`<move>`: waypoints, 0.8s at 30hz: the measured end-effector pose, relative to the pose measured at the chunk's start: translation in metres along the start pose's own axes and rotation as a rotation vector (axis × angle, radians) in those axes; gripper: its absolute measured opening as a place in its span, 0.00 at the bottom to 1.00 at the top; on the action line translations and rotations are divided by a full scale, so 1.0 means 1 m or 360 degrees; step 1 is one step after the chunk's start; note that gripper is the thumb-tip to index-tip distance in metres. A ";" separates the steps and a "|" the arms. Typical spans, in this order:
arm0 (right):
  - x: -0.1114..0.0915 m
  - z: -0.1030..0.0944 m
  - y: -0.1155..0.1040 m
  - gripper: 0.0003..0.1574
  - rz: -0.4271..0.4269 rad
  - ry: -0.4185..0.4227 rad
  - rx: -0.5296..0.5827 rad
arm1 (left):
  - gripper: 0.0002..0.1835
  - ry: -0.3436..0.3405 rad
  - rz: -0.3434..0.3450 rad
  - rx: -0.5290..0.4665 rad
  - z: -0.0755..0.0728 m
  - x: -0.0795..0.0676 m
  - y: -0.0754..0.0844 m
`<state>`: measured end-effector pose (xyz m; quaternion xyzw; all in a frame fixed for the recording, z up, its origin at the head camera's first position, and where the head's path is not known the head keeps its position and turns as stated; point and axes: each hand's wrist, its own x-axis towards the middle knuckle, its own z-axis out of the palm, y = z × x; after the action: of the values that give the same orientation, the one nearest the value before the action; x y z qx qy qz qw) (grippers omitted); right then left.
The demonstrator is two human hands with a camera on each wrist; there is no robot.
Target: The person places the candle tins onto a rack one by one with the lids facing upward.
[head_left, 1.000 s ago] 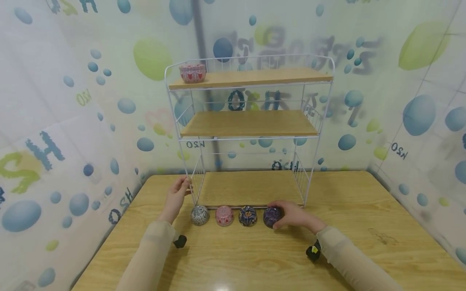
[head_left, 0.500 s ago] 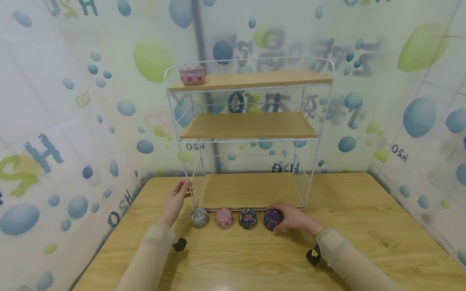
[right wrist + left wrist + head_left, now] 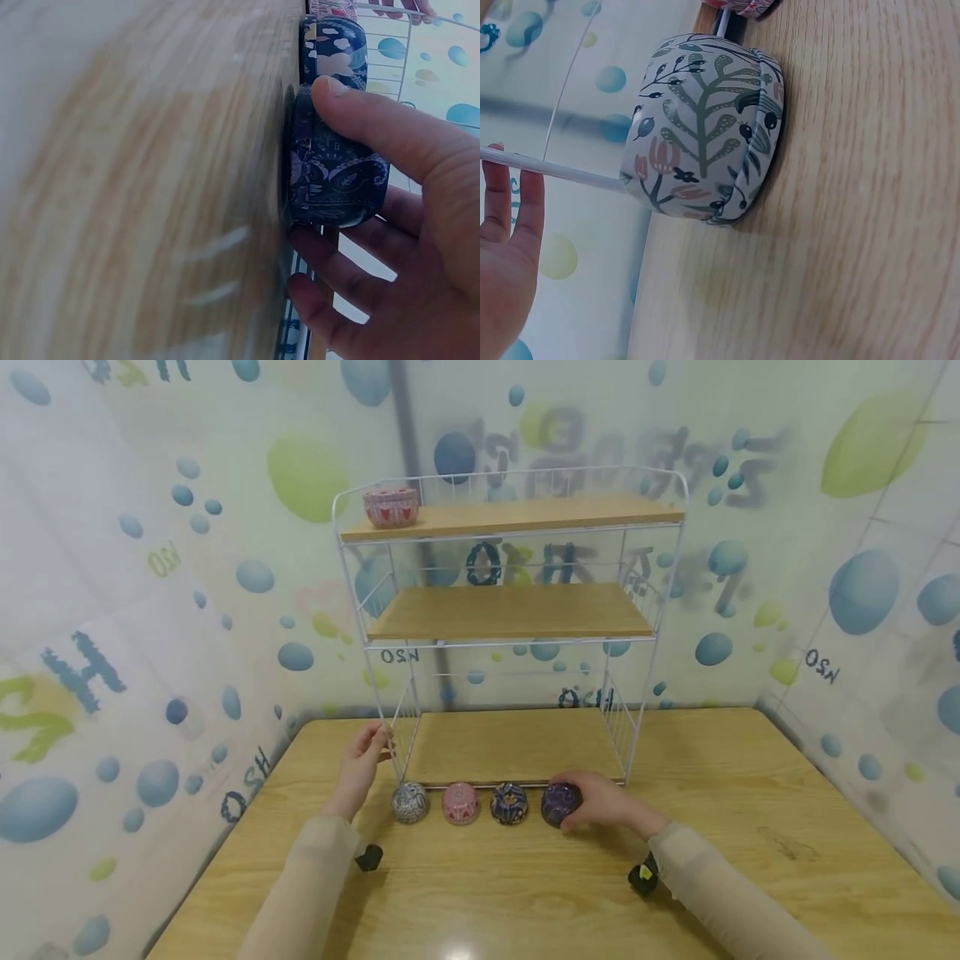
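Observation:
A dark purple paisley tin [image 3: 557,807] rests on the table at the right end of a row of small round tins. My right hand [image 3: 606,800] holds it, thumb on the near side and fingers around the far side. The left hand [image 3: 360,767] holds the front left post of a white wire rack [image 3: 510,614] with wooden shelves. Beside that post sits a white tin with leaf patterns [image 3: 705,127]. Between the end tins stand a pink tin [image 3: 461,803] and a navy floral tin [image 3: 509,803]. Their rims face down, near the table.
A pink heart-patterned tin [image 3: 392,508] stands at the left of the rack's top shelf. The row of tins lies along the front edge of the bottom shelf [image 3: 517,747]. Patterned curtain walls [image 3: 795,527] enclose the wooden table [image 3: 480,893] at the back and sides.

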<state>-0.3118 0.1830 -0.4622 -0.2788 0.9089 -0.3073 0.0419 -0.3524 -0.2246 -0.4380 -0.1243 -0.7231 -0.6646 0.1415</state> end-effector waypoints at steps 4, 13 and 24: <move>0.000 -0.004 -0.002 0.45 -0.0009 0.0006 0.0006 | 0.08 -0.0022 -0.0021 0.0004 -0.001 0.002 0.000; 0.000 -0.006 -0.002 0.44 -0.0016 0.0004 -0.0006 | 0.11 0.0008 -0.0029 0.0011 -0.002 -0.003 -0.002; 0.001 -0.007 -0.004 0.44 0.0016 0.0027 0.0068 | 0.12 0.0022 -0.0026 -0.0024 0.001 -0.002 0.002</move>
<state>-0.3128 0.1834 -0.4537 -0.2707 0.9038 -0.3289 0.0418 -0.3495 -0.2232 -0.4370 -0.1148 -0.7180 -0.6721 0.1400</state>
